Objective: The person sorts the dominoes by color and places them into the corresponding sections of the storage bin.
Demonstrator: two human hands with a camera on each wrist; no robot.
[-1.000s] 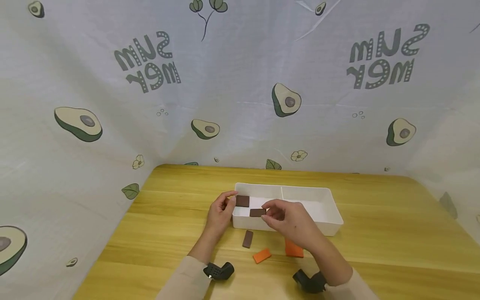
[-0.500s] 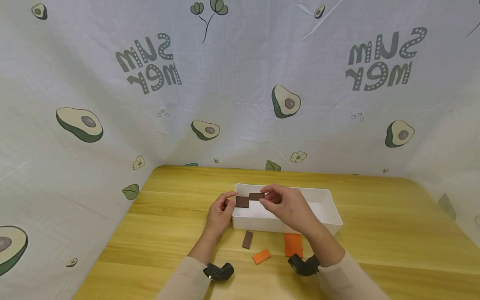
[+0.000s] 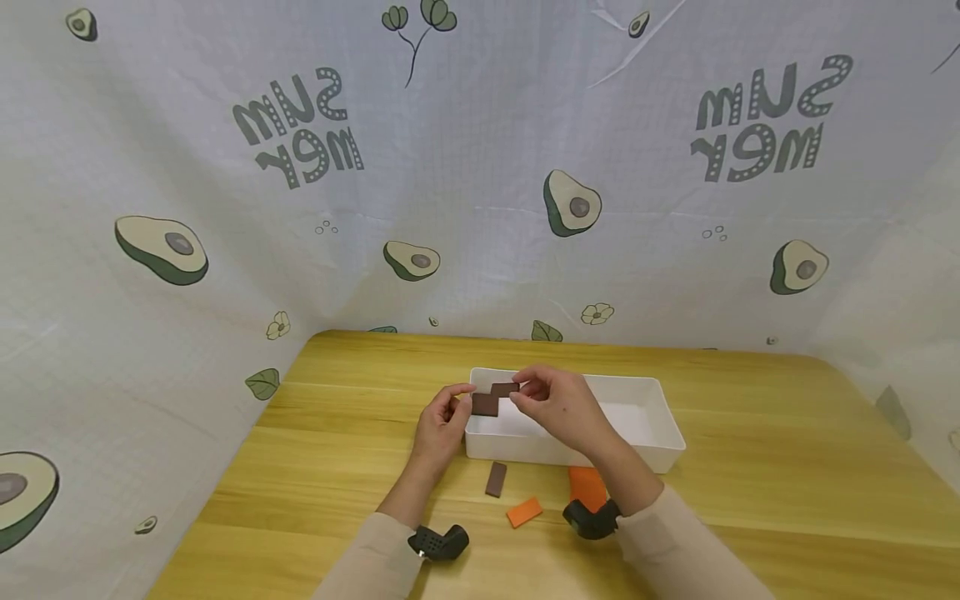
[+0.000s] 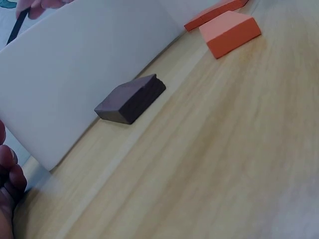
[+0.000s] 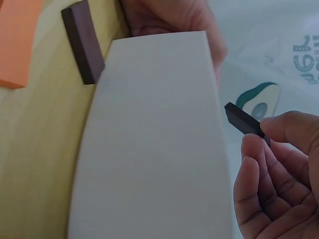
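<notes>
- A person's right hand (image 3: 558,408) pinches a small brown piece (image 3: 504,390) by its right end, between thumb and fingertips; the piece points left, away from the hand
- The small brown piece is above the rim of a white box (image 3: 517,448), over its left part and toward the far wall, its long axis running roughly left to right
- A larger brown piece (image 3: 485,405) sits in the box's left end, just near and left of the held one; the two overlap at a corner from above, but contact cannot be told
- The left hand (image 3: 442,421) holds the box's left end, fingers bent at the rim, and is the nearer hand to the larger piece
- On the table, near side of the box: a loose brown piece (image 3: 496,480), long axis near to far, and two orange pieces (image 3: 524,512) farther right
</notes>
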